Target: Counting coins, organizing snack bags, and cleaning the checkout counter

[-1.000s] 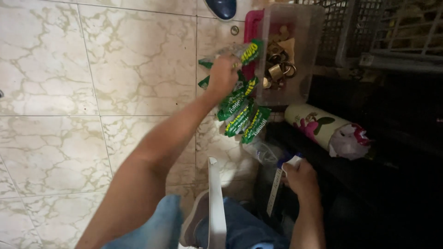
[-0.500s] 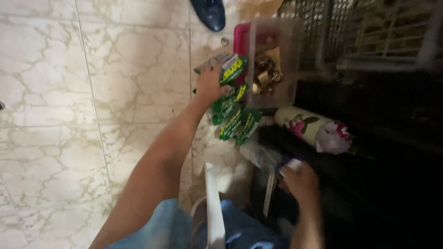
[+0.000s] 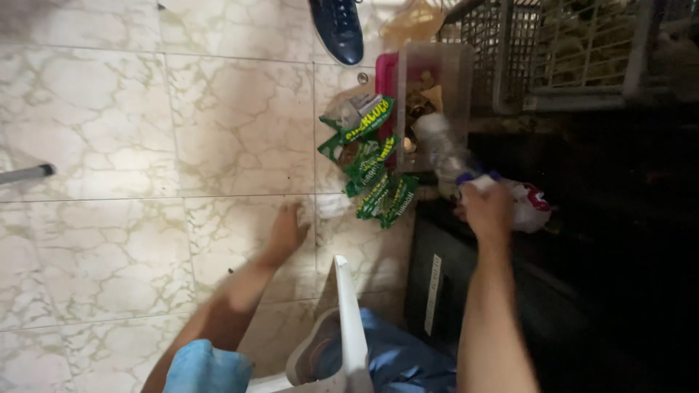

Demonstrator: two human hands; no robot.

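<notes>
Now left hand off green packets, lowered

A clear plastic bottle, blurred, slants from the right hand up toward a clear plastic box with a pink lid under it; its lower end with a purple cap sits in that hand's closed fingers. Green snack packets lie fanned on the tiled floor just left of the box, near the open left hand.
</notes>
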